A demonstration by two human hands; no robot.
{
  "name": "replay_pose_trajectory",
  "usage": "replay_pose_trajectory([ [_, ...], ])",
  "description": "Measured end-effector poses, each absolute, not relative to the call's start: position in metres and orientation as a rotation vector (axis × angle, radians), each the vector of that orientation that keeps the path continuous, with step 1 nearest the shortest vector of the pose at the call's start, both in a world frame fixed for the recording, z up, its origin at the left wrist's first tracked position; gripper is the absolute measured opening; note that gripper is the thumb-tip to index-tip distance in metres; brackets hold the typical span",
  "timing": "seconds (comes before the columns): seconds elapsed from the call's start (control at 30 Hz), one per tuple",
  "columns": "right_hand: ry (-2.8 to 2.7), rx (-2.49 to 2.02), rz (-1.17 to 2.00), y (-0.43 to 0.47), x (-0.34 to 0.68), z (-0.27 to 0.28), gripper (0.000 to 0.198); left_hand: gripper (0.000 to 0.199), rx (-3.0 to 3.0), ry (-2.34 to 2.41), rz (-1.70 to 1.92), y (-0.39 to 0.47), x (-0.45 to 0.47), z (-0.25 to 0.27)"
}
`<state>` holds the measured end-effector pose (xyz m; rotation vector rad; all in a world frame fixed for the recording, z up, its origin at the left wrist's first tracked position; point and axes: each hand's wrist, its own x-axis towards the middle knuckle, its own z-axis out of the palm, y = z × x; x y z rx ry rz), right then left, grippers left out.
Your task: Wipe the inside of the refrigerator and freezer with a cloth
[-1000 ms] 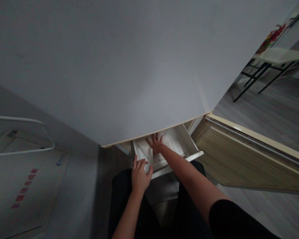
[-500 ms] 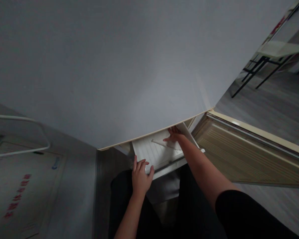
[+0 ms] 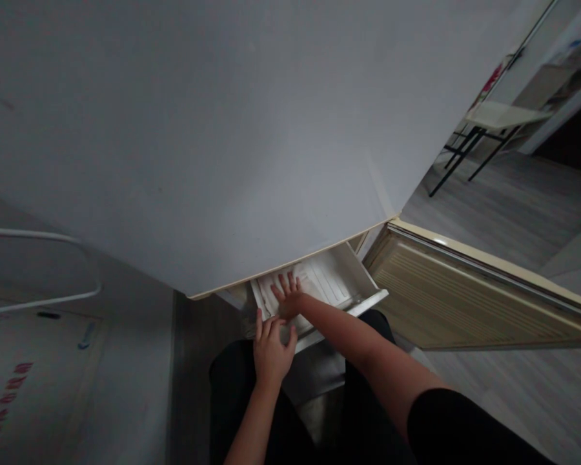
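Observation:
A white plastic drawer (image 3: 368, 284) with a ribbed bottom is pulled out from under a pale cabinet-like appliance (image 3: 271, 161). My right hand (image 3: 289, 300) reaches into its left part, fingers spread and palm down. Beneath those fingers lies a thin white cloth (image 3: 306, 276), partly covered by the hand. At the drawer's front left corner, my left hand (image 3: 274, 349) curls over the rim with the thumb held apart. The right wrist passes just above the left fingertips.
To the right, an open door (image 3: 465, 297) with a ribbed inner panel juts out near the floor. A table (image 3: 503, 116) with dark legs stands farther back. A white metal rail (image 3: 39, 234) projects at the left, above a panel (image 3: 29, 374) with red characters.
My right hand has swept from the drawer's back right to its left side, taking the cloth along. My left hand stays at the front left corner. The view has shifted slightly right.

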<state>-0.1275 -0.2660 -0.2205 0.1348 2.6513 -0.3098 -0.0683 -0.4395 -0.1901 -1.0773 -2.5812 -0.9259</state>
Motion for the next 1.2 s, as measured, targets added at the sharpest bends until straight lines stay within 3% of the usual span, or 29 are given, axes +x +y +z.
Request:
replay_pose_trajectory([
  [0.07, 2.700, 0.003, -0.270, -0.281, -0.133, -0.226, 0.103, 0.013, -1.074, -2.582, -0.932, -0.440, -0.069, -0.190],
  [0.13, 2.721, -0.107, -0.239, -0.276, -0.136, -0.229, 0.095, 0.014, -1.074, -2.588, -0.941, -0.440, -0.069, -0.191],
  [0.3, 2.703, 0.057, -0.308, -0.197, -0.116, -0.219, 0.139, 0.014, -1.072, -2.573, -0.993, -0.441, -0.069, -0.193],
  [0.5, 2.500, 0.612, -0.342, -0.119, -0.063, -0.204, 0.157, 0.014, -1.080, -2.550, -1.019, -0.440, -0.068, -0.192],
  [0.73, 2.503, 0.386, -0.168, -0.174, -0.079, -0.208, 0.173, 0.013, -1.042, -2.561, -1.067, -0.438, -0.066, -0.191],
  [0.87, 2.630, 0.137, -0.200, -0.236, -0.102, -0.216, 0.156, 0.015, -1.039, -2.571, -1.091, -0.439, -0.067, -0.190],
  [1.03, 2.706, -0.017, -0.298, -0.284, -0.120, -0.226, 0.104, 0.016, -1.068, -2.574, -1.077, -0.439, -0.069, -0.190],
  [1.1, 2.697, -0.148, -0.293, -0.277, -0.120, -0.224, 0.105, 0.017, -1.066, -2.565, -1.067, -0.440, -0.069, -0.191],
  [1.2, 2.650, -0.269, -0.273, -0.242, -0.113, -0.217, 0.130, 0.016, -1.071, -2.568, -1.062, -0.441, -0.068, -0.192],
])
